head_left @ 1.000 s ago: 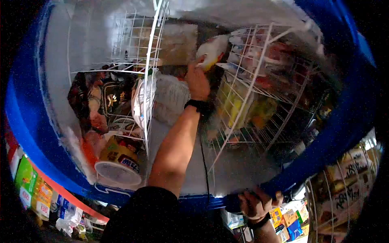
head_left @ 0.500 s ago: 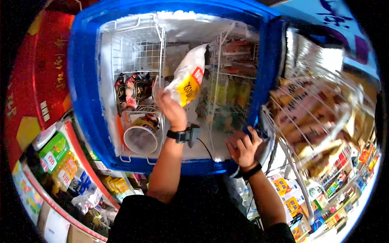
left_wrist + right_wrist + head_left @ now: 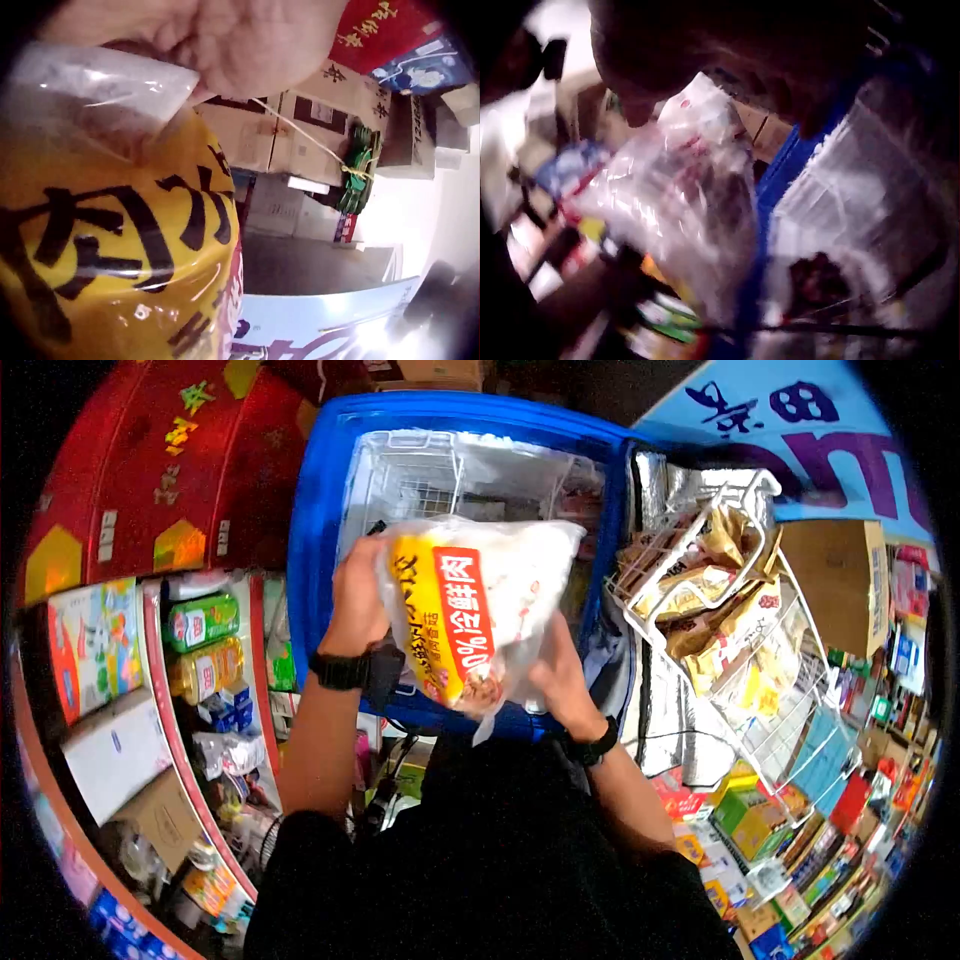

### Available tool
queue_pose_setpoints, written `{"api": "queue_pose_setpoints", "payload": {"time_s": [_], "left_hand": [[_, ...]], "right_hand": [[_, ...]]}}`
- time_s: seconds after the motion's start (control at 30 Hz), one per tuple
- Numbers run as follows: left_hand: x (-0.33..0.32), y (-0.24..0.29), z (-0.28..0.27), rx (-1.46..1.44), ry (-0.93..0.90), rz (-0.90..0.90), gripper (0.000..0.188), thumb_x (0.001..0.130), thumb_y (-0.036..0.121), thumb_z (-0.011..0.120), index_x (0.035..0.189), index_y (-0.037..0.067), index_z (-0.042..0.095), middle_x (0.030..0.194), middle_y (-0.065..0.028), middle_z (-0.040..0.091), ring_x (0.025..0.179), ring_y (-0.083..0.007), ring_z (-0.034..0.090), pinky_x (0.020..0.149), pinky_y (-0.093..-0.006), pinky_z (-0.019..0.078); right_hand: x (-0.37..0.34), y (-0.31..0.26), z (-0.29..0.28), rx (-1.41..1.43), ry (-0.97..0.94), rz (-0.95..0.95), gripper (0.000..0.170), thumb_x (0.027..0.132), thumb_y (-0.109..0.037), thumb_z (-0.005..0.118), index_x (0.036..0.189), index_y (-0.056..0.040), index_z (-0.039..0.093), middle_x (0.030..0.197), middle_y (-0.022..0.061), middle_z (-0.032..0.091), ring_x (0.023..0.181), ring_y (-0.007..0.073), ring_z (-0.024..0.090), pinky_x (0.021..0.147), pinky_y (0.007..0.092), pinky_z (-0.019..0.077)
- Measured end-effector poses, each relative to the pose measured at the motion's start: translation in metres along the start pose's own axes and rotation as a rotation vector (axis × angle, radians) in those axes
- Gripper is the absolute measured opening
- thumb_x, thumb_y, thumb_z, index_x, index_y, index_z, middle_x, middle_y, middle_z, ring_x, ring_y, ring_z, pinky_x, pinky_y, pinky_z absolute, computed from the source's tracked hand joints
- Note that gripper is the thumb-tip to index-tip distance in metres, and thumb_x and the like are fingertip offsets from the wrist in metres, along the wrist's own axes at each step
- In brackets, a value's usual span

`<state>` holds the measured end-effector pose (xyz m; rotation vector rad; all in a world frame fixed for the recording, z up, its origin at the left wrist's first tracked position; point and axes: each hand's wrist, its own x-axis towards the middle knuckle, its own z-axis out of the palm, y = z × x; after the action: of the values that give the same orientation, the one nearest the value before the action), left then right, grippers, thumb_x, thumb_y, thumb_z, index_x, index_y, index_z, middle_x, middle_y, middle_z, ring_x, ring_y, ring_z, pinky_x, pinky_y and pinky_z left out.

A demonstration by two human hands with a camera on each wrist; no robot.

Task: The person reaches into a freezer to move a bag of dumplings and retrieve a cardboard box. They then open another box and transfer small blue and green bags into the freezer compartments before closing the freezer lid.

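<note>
A white plastic food bag with a yellow and red printed panel [image 3: 460, 610] is held up above the freezer's near edge in the head view. My left hand [image 3: 358, 598] grips its left end; in the left wrist view that hand [image 3: 247, 41] is at the bag's clear edge, above the yellow print [image 3: 112, 247]. My right hand [image 3: 565, 680] holds the bag's lower right side, its fingers partly hidden behind the plastic. The right wrist view shows the crinkled clear side of the bag [image 3: 682, 202] under the dark, blurred right hand [image 3: 705, 52].
The blue-rimmed chest freezer [image 3: 325, 490] stands open behind the bag, with white wire baskets [image 3: 410, 475] inside. At its right is a wire basket of packaged food [image 3: 730, 600]. Shelves of goods [image 3: 215, 690] stand left, and more goods [image 3: 800, 870] lie lower right.
The bag has come up out of the freezer in my left hand and nearer to me. My right hand has left the freezer's near rim and taken hold of the bag.
</note>
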<state>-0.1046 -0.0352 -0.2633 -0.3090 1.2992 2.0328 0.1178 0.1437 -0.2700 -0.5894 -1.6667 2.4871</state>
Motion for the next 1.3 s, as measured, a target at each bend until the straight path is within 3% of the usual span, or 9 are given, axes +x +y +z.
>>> {"api": "queue_pose_setpoints", "payload": {"time_s": [0.13,0.2,0.33,0.57,0.83,0.9,1.03,1.13,1.3], "left_hand": [[0.018,-0.003,0.004,0.197,-0.097,0.026,0.039,0.105,0.035,0.059,0.122,0.001,0.064,0.115,-0.0054,0.067,0.11,-0.0145,0.062,0.097,-0.0295,0.0479],[0.002,0.019,0.017,0.246,-0.254,-0.013,0.054,0.105,0.046,0.06,0.135,0.001,0.055,0.128,-0.0054,0.061,0.125,-0.0147,0.055,0.107,-0.0306,0.0428],[-0.033,-0.004,-0.03,0.733,-0.104,0.002,0.069,0.106,0.051,0.055,0.154,0.004,0.037,0.149,-0.0098,0.052,0.137,-0.024,0.052,0.113,-0.0375,0.0432],[-0.116,-0.095,-0.05,-0.429,-0.172,-0.246,0.05,0.112,0.039,0.043,0.155,0.013,0.039,0.153,-0.0112,0.051,0.137,-0.0288,0.053,0.112,-0.049,0.0467],[-0.103,-0.108,-0.014,-0.491,0.017,-0.026,0.045,0.106,0.012,0.056,0.148,0.0,0.045,0.144,-0.0114,0.058,0.132,-0.0254,0.058,0.111,-0.044,0.0473],[-0.097,-0.101,-0.009,-0.458,0.116,0.054,0.043,0.103,0.006,0.058,0.144,-0.001,0.049,0.138,-0.0135,0.062,0.124,-0.0259,0.064,0.105,-0.0419,0.0521],[-0.08,-0.097,-0.015,-0.287,0.185,0.131,0.041,0.099,0.001,0.064,0.138,-0.003,0.055,0.128,-0.0136,0.067,0.112,-0.0229,0.069,0.097,-0.0375,0.0572],[-0.061,-0.11,-0.019,-0.113,0.265,0.252,0.038,0.095,0.002,0.073,0.13,-0.003,0.06,0.121,-0.0117,0.071,0.106,-0.0206,0.07,0.091,-0.0347,0.0585],[-0.028,-0.19,-0.052,0.679,0.34,0.333,0.045,0.09,0.016,0.079,0.128,0.003,0.06,0.108,-0.0165,0.075,0.097,-0.0273,0.074,0.082,-0.0406,0.0573]], "right_hand": [[0.021,-0.018,0.008,0.133,0.034,0.116,0.05,0.094,-0.01,0.077,0.137,0.0033,0.055,0.127,0.0108,0.069,0.112,0.0191,0.067,0.099,0.0358,0.054],[0.021,-0.026,0.015,0.243,0.105,0.113,0.049,0.095,-0.011,0.076,0.137,0.0033,0.055,0.127,0.0112,0.069,0.112,0.0195,0.068,0.098,0.0363,0.0544],[0.014,-0.035,0.018,0.438,0.188,0.206,0.047,0.099,-0.014,0.072,0.14,0.0009,0.053,0.131,0.0132,0.067,0.115,0.0217,0.068,0.1,0.0387,0.0559],[0.017,-0.007,0.018,0.76,0.139,0.271,0.05,0.105,-0.019,0.063,0.148,-0.0031,0.044,0.144,0.0133,0.058,0.129,0.0251,0.06,0.107,0.0435,0.053],[0.028,0.023,-0.003,0.879,-0.028,0.494,0.052,0.103,-0.015,0.063,0.149,-0.0005,0.044,0.146,0.0146,0.057,0.131,0.0281,0.059,0.11,0.0486,0.0501],[0.029,0.035,0.001,0.65,0.1,0.379,0.047,0.103,-0.026,0.066,0.138,0.0037,0.055,0.139,0.0145,0.063,0.125,0.0287,0.063,0.103,0.0461,0.0538],[0.033,0.037,-0.031,-0.898,0.172,0.172,0.048,0.097,-0.042,0.072,0.114,0.0032,0.072,0.113,0.0203,0.074,0.106,0.0364,0.07,0.092,0.0433,0.055],[0.038,0.055,-0.067,-1.318,0.17,-0.263,0.043,0.099,-0.04,0.068,0.121,-0.0025,0.07,0.119,0.0192,0.072,0.113,0.0399,0.065,0.103,0.0492,0.0497],[0.057,0.084,-0.098,-1.631,-0.029,-0.441,0.038,0.095,-0.04,0.07,0.114,-0.0067,0.072,0.116,0.0137,0.072,0.119,0.0325,0.063,0.115,0.0532,0.0384]]}}
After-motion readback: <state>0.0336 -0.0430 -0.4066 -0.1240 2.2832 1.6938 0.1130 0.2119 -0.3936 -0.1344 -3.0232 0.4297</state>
